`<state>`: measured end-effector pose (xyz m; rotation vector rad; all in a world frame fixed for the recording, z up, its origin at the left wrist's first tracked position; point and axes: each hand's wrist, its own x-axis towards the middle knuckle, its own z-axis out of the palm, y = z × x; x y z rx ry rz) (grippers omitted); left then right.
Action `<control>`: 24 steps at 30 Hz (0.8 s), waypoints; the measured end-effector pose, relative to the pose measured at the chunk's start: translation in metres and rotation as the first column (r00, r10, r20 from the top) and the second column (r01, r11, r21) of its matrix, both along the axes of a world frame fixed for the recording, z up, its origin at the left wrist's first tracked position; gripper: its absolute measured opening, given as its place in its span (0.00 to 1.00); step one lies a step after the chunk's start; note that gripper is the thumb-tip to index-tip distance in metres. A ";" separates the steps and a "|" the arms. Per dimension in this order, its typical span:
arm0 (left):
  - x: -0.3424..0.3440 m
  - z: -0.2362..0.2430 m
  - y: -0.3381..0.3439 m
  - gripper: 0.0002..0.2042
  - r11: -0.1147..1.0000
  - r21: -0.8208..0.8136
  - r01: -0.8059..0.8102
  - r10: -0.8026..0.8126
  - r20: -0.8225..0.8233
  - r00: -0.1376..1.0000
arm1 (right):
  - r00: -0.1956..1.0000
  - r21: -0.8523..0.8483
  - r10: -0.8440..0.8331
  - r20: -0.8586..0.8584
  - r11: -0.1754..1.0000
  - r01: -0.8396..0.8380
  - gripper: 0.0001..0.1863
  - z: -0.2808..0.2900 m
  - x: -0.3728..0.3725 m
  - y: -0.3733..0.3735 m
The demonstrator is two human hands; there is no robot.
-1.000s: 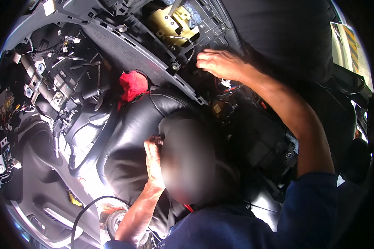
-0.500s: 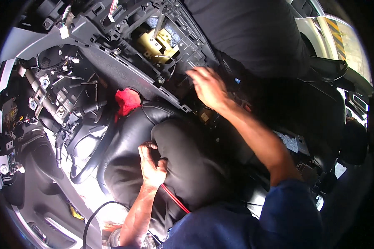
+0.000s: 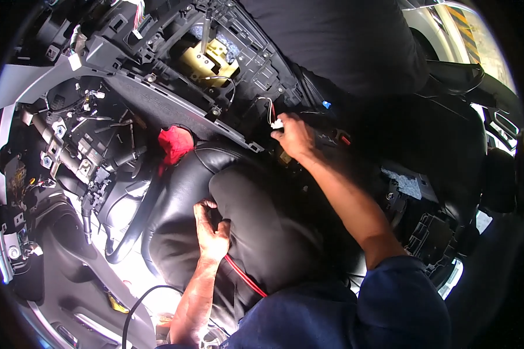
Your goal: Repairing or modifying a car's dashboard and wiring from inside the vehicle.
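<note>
I look down into a stripped car interior. My right hand (image 3: pixel 295 136) reaches forward under the bare black dashboard frame (image 3: pixel 174 107), its fingers pinched on a small white connector (image 3: pixel 277 123) on a thin wire. My left hand (image 3: pixel 211 231) rests on the black leather driver's seat (image 3: pixel 174 203), fingers curled against the seat's dark back; whether it grips anything I cannot tell. A red cable (image 3: pixel 244 277) runs from under that hand toward my body. A red rag (image 3: pixel 175 143) lies at the seat's front edge under the dashboard frame.
A yellowish metal bracket (image 3: pixel 206 64) sits inside the open dashboard. The exposed steering column and wiring (image 3: pixel 64 157) lie at left. A black cable (image 3: pixel 140 299) loops near the door sill. Centre console parts (image 3: pixel 425 227) stand at right, with the passenger seat (image 3: pixel 355 41) beyond.
My right hand has drawn back from the dashboard's right end toward the middle and now pinches the white connector. The view has shifted; my left hand stays on the seat.
</note>
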<state>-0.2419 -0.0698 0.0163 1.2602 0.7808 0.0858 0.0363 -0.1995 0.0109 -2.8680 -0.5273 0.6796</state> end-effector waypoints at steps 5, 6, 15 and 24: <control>0.002 0.003 -0.002 0.24 1.000 0.001 -0.007 0.007 0.015 1.000 | 0.968 0.151 -0.041 0.246 0.988 0.003 0.19 -0.030 -0.005 -0.008; 0.002 0.003 -0.001 0.24 1.000 0.016 0.010 -0.010 -0.006 1.000 | 0.969 0.152 -0.042 0.242 0.988 0.005 0.19 -0.033 -0.007 -0.008; 0.000 -0.002 -0.001 0.24 0.999 -0.047 -0.005 0.004 -0.017 1.000 | 0.951 0.662 -0.279 -0.131 0.690 0.294 0.12 -0.053 -0.012 -0.011; 0.004 0.005 -0.001 0.23 0.990 -0.134 -0.045 0.040 -0.034 0.999 | 0.985 0.509 -0.170 0.003 0.849 0.144 0.10 -0.052 -0.018 0.006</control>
